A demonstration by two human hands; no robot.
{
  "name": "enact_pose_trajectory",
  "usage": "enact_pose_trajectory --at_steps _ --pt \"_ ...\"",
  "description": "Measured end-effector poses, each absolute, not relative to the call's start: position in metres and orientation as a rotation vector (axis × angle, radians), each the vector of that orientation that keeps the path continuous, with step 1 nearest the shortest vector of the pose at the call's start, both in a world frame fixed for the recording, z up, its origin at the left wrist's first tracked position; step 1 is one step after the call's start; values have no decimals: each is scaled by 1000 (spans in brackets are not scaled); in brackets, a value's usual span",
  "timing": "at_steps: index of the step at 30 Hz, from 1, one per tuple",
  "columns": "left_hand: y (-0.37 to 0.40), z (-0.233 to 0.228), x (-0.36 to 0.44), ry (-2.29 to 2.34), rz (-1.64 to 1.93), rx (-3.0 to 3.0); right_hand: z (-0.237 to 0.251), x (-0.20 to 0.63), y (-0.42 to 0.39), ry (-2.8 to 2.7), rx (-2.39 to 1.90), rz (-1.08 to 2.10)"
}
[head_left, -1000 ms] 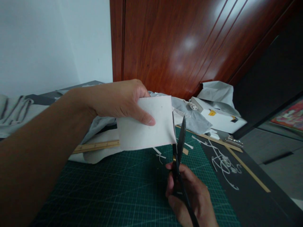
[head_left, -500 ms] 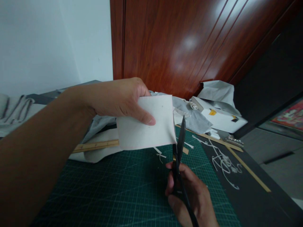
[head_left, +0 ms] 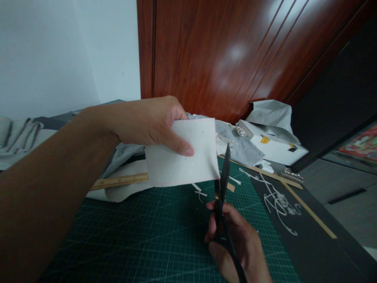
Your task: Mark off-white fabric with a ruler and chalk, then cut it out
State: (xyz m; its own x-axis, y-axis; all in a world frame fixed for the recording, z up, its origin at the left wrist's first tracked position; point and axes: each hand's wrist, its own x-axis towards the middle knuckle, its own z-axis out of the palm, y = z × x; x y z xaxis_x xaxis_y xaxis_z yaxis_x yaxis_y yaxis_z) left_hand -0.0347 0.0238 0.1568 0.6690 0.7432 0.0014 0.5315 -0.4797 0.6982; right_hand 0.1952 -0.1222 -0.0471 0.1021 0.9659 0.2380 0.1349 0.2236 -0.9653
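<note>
In the head view the left hand (head_left: 147, 122) pinches a white fabric square (head_left: 181, 157) above the green cutting mat (head_left: 141, 239), while the right hand (head_left: 235, 245), clamped on black scissors (head_left: 223, 188), bites its right edge; the unsupported, limp corner could fold and skew the cut.
</note>
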Motion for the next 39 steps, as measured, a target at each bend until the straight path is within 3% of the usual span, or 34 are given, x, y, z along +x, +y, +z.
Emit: enact_pose_trajectory --at_steps 39 --pt "22 160 -35 954 391 2309 -41 199 -125 -1379 -1269 835"
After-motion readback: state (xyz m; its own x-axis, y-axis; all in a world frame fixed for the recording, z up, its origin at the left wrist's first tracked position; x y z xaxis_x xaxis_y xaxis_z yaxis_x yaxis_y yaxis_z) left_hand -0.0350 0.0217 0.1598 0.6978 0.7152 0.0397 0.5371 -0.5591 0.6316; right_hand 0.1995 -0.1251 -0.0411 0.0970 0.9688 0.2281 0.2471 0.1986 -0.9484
